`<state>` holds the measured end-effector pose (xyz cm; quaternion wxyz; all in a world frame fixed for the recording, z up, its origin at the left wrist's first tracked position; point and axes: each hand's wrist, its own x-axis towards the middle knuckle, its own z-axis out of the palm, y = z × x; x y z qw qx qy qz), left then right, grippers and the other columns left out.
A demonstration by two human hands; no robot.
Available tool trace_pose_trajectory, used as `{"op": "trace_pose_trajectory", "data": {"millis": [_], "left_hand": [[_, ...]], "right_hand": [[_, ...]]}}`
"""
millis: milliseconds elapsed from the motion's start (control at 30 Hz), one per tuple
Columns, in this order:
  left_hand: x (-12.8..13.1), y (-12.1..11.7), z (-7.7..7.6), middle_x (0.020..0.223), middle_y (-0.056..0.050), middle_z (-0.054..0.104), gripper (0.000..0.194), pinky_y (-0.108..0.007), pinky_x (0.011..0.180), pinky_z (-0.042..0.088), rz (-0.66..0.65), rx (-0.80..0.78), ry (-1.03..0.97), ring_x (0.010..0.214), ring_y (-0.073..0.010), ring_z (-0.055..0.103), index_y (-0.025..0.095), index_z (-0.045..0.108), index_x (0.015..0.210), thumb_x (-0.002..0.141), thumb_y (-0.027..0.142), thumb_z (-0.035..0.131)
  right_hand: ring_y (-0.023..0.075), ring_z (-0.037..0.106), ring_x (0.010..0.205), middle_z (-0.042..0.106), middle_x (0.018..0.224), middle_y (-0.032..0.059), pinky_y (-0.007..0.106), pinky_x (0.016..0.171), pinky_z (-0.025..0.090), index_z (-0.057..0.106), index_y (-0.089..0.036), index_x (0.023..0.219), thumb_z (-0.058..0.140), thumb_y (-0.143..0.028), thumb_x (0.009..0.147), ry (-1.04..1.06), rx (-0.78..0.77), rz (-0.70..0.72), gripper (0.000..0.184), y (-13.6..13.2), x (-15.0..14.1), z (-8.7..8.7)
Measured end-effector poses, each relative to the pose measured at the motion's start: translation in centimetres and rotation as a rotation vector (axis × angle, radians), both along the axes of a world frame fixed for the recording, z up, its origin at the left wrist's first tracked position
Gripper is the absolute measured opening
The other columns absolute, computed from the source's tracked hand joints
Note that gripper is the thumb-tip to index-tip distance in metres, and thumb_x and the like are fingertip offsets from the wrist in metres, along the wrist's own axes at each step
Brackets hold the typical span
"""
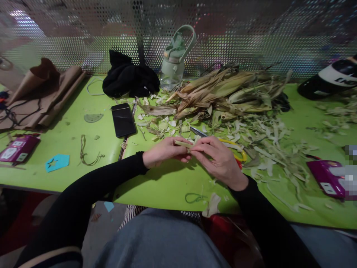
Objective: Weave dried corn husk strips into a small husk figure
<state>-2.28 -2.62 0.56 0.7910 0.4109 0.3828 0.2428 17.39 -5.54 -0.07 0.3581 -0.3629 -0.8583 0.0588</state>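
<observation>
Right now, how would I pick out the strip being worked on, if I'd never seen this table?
On the green table, find the big heap of dry husks. In front of it, the left hand and right hand meet at a narrow pale strip. Unlike the loose scraps scattered nearby, this one is held in the hands.

husks (220, 91) — rough, papery | tabletop (156, 186) — smooth | phone (124, 121): glossy | partition (237, 44): perforated, metal-looking | bundle (129, 78): matt cloth

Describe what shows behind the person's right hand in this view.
Behind the right hand, partly hidden scissors show a metal blade and part of a yellow handle, among pale corn-husk scraps. Their middle is covered and cannot be seen.
</observation>
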Motion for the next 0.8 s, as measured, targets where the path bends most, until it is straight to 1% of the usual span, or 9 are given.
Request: {"op": "trace_pose_trajectory", "data": {"millis": [167,267,367,467,567,667,800], "left_hand": [[-0.2,0.2,-0.6,0.082,-0.002,0.069,0.016,-0.026,0.074,0.057,-0.052,0.176,0.003,0.066,-0.0063,0.066,0.008,0.064,0.097,0.082,0.004,0.063],[-0.2,0.1,-0.8,0.087,-0.003,0.069,0.018,-0.027,0.077,0.058,-0.057,0.243,0.022,0.072,-0.0074,0.066,0.009,0.064,0.099,0.081,0.005,0.063],[-0.1,0.1,-0.9,0.086,-0.003,0.069,0.022,-0.028,0.081,0.057,-0.088,0.299,0.038,0.075,-0.0082,0.066,0.009,0.065,0.101,0.081,0.002,0.06],[-0.1,0.1,-1.2,0.085,-0.003,0.068,0.02,-0.029,0.082,0.056,-0.112,0.322,0.057,0.078,-0.0087,0.067,0.009,0.065,0.099,0.084,0.0,0.056],[0.0,0.3,-1.6,0.084,-0.002,0.067,0.011,-0.029,0.081,0.055,-0.111,0.318,0.027,0.079,-0.0091,0.066,0.008,0.064,0.097,0.09,0.01,0.056],[0.0,0.4,-1.9,0.085,-0.002,0.066,0.014,-0.029,0.082,0.055,-0.105,0.305,-0.009,0.078,-0.0091,0.065,0.008,0.065,0.1,0.092,0.018,0.059],[-0.2,0.6,-1.9,0.089,-0.004,0.068,0.017,-0.03,0.084,0.055,-0.098,0.318,0.001,0.08,-0.0094,0.065,0.009,0.065,0.106,0.091,0.017,0.06]], "right_hand": [[0.021,0.066,0.085,0.066,0.091,0.0071,0.036,0.074,0.055,0.066,-0.022,0.09,0.061,-0.018,0.092,-0.021,-0.021,-0.053,0.006,-0.1,-0.2,-0.2],[0.0216,0.065,0.087,0.065,0.092,0.0073,0.036,0.075,0.055,0.063,-0.022,0.091,0.06,-0.018,0.092,-0.046,0.003,-0.058,0.005,-0.1,-0.3,-0.4],[0.0211,0.064,0.086,0.063,0.092,0.0068,0.035,0.074,0.054,0.06,-0.022,0.091,0.059,-0.017,0.093,-0.065,0.025,-0.074,0.005,-0.1,-0.2,-0.6],[0.0205,0.064,0.085,0.062,0.091,0.0066,0.034,0.074,0.054,0.059,-0.021,0.089,0.059,-0.017,0.093,-0.078,0.024,-0.093,0.006,0.0,-0.1,-0.6],[0.0207,0.064,0.085,0.063,0.091,0.007,0.034,0.074,0.054,0.06,-0.02,0.088,0.059,-0.017,0.093,-0.079,0.019,-0.094,0.006,0.0,0.0,-0.5],[0.0211,0.065,0.086,0.065,0.091,0.007,0.036,0.075,0.055,0.063,-0.021,0.091,0.059,-0.018,0.094,-0.072,0.002,-0.078,0.005,0.0,0.0,-0.3],[0.0215,0.066,0.088,0.066,0.093,0.0083,0.036,0.076,0.055,0.065,-0.02,0.097,0.057,-0.015,0.094,-0.06,0.019,-0.026,0.009,0.1,0.0,-0.1]]}}
